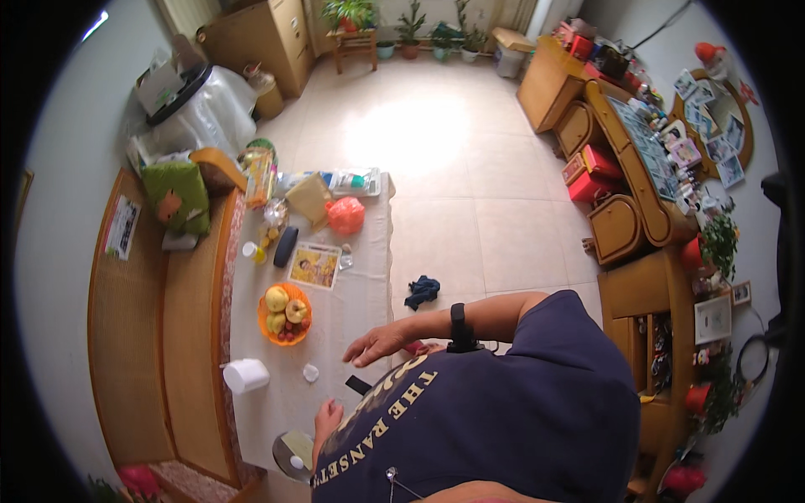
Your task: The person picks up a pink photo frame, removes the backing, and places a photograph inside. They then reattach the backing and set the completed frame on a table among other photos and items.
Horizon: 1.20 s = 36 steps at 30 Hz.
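My right hand (377,344) reaches over the edge of the cloth-covered table (327,335), its fingers stretched out and nothing visible in them. A black band with a dark device (460,327) is around my right wrist. Lower down, my left hand (327,417) shows only in part beside my dark shirt, which hides most of its fingers. Between the two hands is a flat black strip (358,385), partly covered by the shirt. A small white round object (311,372) lies on the table close by. Near my left hand is a grey round item (291,455) with a pale piece on it.
On the table are an orange fruit basket (270,328), a white cup-shaped container (246,376), a dark oblong case (286,246), a picture card (314,266) and a red plastic bag (345,215). A wooden bench (189,352) stands at left. Dark cloth (422,291) lies on the floor.
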Each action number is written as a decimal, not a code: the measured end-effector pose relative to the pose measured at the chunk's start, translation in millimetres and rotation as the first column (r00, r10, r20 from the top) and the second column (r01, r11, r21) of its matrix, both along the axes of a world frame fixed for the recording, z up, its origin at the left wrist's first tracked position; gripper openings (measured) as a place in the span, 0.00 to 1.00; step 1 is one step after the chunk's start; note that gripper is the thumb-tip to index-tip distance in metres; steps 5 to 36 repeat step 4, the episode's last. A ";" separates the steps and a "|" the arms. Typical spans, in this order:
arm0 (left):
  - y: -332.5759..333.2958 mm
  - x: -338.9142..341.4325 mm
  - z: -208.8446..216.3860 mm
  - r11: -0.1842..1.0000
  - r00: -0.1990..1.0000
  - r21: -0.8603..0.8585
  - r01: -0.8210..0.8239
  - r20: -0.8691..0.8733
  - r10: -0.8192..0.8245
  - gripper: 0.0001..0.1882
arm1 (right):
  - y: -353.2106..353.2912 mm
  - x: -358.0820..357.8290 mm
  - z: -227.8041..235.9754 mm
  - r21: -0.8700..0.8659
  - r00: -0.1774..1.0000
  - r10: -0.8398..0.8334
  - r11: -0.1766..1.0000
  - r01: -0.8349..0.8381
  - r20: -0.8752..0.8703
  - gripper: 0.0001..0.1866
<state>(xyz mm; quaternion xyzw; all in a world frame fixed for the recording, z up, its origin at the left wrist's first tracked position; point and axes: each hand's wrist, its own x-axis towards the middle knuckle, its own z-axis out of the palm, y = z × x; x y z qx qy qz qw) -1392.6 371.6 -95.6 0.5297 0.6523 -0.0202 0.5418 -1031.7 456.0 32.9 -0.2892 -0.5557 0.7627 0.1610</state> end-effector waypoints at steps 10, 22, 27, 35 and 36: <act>33.3 18.1 -22.4 0.987 0.987 0.109 0.119 0.090 -0.129 0.29 | -4.0 -0.1 -31.8 -0.359 0.932 0.334 0.860 -0.364 -0.144 0.24; 33.3 18.1 -22.4 0.987 0.987 0.109 0.119 0.090 -0.129 0.29 | -4.0 -0.1 -31.8 -0.359 0.932 0.334 0.860 -0.364 -0.144 0.24; 33.3 18.1 -22.4 0.987 0.987 0.109 0.119 0.090 -0.129 0.29 | -4.0 -0.1 -31.8 -0.359 0.932 0.334 0.860 -0.364 -0.144 0.24; 33.3 18.1 -22.4 0.987 0.987 0.109 0.119 0.090 -0.129 0.29 | -4.0 -0.1 -31.8 -0.359 0.932 0.334 0.860 -0.364 -0.144 0.24; 33.3 18.1 -22.4 0.987 0.987 0.109 0.119 0.090 -0.129 0.29 | -4.0 -0.1 -31.8 -0.359 0.932 0.334 0.860 -0.364 -0.144 0.24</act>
